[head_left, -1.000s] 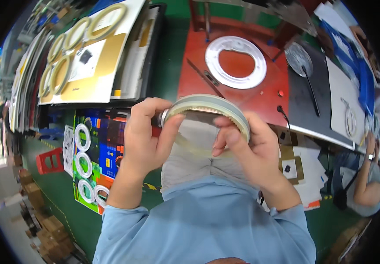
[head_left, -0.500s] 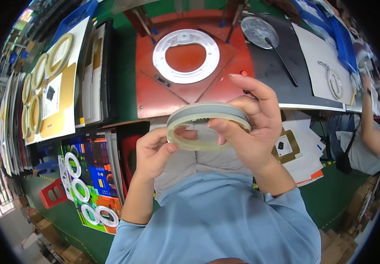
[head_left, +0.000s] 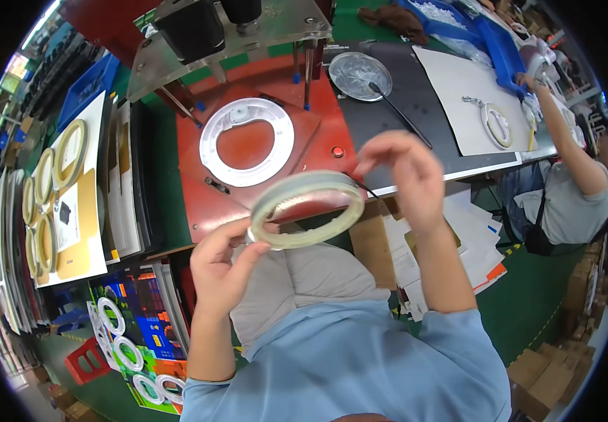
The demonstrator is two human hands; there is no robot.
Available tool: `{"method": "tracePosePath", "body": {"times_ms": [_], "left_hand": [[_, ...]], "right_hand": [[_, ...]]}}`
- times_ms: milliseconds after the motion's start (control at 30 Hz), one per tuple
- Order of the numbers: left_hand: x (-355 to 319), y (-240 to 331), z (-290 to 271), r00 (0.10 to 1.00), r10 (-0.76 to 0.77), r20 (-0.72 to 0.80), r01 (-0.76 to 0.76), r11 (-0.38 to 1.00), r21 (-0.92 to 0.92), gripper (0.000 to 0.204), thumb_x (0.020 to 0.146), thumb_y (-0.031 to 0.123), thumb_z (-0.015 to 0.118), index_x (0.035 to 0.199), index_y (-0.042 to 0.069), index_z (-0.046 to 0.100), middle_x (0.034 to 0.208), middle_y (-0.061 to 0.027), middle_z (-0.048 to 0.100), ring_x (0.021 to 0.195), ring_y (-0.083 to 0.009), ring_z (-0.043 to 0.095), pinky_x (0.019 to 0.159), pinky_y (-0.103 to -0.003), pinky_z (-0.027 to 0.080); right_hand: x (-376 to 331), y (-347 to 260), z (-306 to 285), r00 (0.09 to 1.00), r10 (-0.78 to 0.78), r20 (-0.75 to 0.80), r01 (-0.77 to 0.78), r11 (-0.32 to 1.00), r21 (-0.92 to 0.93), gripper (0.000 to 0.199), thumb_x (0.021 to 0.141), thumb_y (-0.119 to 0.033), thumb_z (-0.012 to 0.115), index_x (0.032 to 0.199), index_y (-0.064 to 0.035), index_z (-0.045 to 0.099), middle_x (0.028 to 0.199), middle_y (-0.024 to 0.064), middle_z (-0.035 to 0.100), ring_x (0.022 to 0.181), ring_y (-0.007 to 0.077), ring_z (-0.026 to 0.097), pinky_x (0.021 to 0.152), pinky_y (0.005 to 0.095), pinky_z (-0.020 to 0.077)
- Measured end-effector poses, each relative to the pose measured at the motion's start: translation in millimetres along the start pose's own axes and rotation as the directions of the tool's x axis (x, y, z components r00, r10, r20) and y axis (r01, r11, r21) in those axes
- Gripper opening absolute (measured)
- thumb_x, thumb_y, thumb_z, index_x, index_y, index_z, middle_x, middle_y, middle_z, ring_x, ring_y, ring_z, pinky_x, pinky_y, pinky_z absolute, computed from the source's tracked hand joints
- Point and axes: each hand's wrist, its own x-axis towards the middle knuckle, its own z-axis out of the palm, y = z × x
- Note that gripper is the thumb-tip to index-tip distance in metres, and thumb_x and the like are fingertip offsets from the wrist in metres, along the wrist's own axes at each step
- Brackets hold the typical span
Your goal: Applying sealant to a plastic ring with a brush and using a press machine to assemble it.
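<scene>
- The left hand grips the near-left rim of a pale ring, thumb and fingers closed on it
- The ring is held in the air above the person's lap, tilted, just in front of the near edge of the desk
- The right hand hovers at the right end of the ring, fingers loosely curled and apart; whether a fingertip touches the rim I cannot tell
- On the desk, far of the ring, a red plate carries a white flat ring
- A metal press stands over the far side of the red plate
- To the right lies a black mat with a round silvery dish and a thin black rod
- Further right a white sheet bears a small ring
- At the far right another person in a grey top reaches onto the desk
- On the left, boards hold several tan rings
- Near left, a coloured box holds white rings
</scene>
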Motion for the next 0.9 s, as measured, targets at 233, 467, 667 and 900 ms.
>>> {"method": "tracePosePath", "body": {"times_ms": [233,467,667,900], "left_hand": [[7.0,-5.8,-18.0,0.999,-0.038,-0.034,0.036,0.998,-0.046,0.032,0.096,-0.006,0.070,0.127,-0.009,0.066,0.117,-0.0161,0.075,0.108,-0.0204,0.072,0.096,-0.032,0.056],[6.5,-8.6,-18.5,0.998,-0.042,-0.042,0.038,0.996,-0.081,0.031,0.097,-0.006,0.069,0.128,-0.009,0.066,0.118,-0.0163,0.075,0.110,-0.0204,0.071,0.099,-0.032,0.056],[5.3,-9.3,-18.5,0.996,-0.065,-0.056,0.059,0.994,-0.097,0.032,0.097,-0.007,0.069,0.128,-0.010,0.065,0.119,-0.0167,0.075,0.111,-0.0205,0.071,0.100,-0.032,0.055],[-4.5,-1.1,-22.1,0.996,0.009,-0.088,-0.008,1.000,0.009,0.032,0.095,-0.006,0.072,0.126,-0.009,0.068,0.120,-0.0179,0.074,0.111,-0.0218,0.071,0.098,-0.033,0.056]], "right_hand": [[21.1,62.7,-111.4,0.970,-0.133,-0.205,-0.166,0.257,-0.952,0.024,0.095,-0.015,0.076,0.113,-0.0002,0.070,0.102,0.0144,0.071,0.090,0.0294,0.069,0.083,0.0374,0.0559],[54.9,61.1,-110.6,0.934,-0.106,-0.342,-0.256,0.469,-0.845,0.020,0.096,-0.016,0.075,0.108,-0.0004,0.071,0.099,0.0174,0.074,0.091,0.0321,0.073,0.081,0.0400,0.0564],[77.6,56.2,-105.0,0.941,-0.053,-0.335,-0.301,0.327,-0.896,0.019,0.098,-0.019,0.072,0.104,-0.0017,0.076,0.096,0.0180,0.076,0.093,0.0346,0.074,0.082,0.0401,0.0575],[49.2,28.5,-108.5,0.942,-0.053,-0.333,-0.280,0.426,-0.860,0.021,0.101,-0.020,0.069,0.108,-0.0017,0.077,0.095,0.0135,0.079,0.073,0.0248,0.072,0.069,0.0340,0.0550]]}}
